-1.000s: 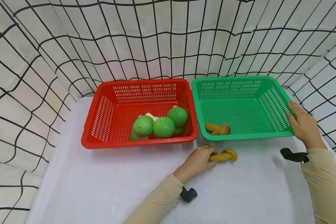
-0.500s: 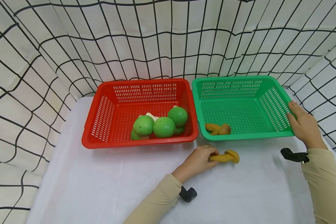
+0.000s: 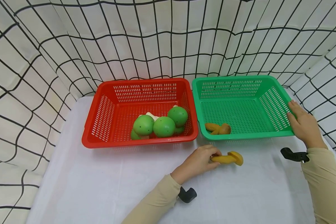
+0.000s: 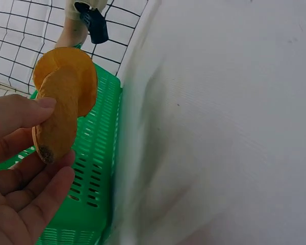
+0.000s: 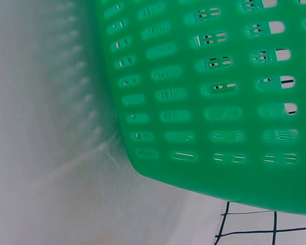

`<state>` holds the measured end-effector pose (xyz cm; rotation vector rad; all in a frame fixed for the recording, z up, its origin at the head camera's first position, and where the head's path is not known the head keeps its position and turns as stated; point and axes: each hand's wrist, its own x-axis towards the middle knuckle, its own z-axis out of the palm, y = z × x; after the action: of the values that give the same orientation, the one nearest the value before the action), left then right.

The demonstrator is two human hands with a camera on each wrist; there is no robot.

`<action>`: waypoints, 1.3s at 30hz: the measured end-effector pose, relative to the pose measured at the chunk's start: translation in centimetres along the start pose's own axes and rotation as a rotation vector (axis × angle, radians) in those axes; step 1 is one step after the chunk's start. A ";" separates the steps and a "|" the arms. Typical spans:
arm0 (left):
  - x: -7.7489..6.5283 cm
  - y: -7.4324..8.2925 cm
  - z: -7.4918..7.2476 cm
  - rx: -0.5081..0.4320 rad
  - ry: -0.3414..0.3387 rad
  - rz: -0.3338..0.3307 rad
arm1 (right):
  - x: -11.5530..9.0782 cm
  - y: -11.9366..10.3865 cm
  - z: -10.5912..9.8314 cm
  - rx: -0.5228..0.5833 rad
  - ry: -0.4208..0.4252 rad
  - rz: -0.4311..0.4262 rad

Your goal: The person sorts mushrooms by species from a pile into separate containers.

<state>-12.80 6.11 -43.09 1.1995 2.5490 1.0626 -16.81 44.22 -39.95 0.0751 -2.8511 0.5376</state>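
Note:
My left hand (image 3: 197,163) pinches the stem of a yellow-brown mushroom (image 3: 235,158) above the white cloth, in front of the green basket (image 3: 249,136). In the left wrist view the thumb lies on top of the mushroom (image 4: 64,97), fingers below, its cap pointing away from the palm. My right hand (image 3: 306,126) rests on the right rim of the green basket, fingers fairly straight over the edge. The right wrist view shows mostly the basket's outer wall (image 5: 194,117). Inside the green basket, at its near left corner, lie brown mushroom-like pieces (image 3: 218,128).
A red basket (image 3: 140,143) stands against the green one on the left. It holds several green, dark-dotted rounded caps (image 3: 163,126) and whitish stem-like pieces (image 3: 151,116). Black netting (image 3: 170,46) over white cloth borders the back and sides.
My left hand has shifted slightly to the right with the mushroom, whose cap has moved right and a little nearer. The right hand and both baskets look unchanged.

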 end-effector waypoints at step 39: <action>3.6 1.0 -6.7 -0.122 0.164 -0.041 | -0.1 -0.2 -0.1 0.022 0.023 -0.018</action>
<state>-17.15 5.52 -36.87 1.0663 2.5703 1.3373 -16.69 44.04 -39.79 0.0980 -2.8200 0.5623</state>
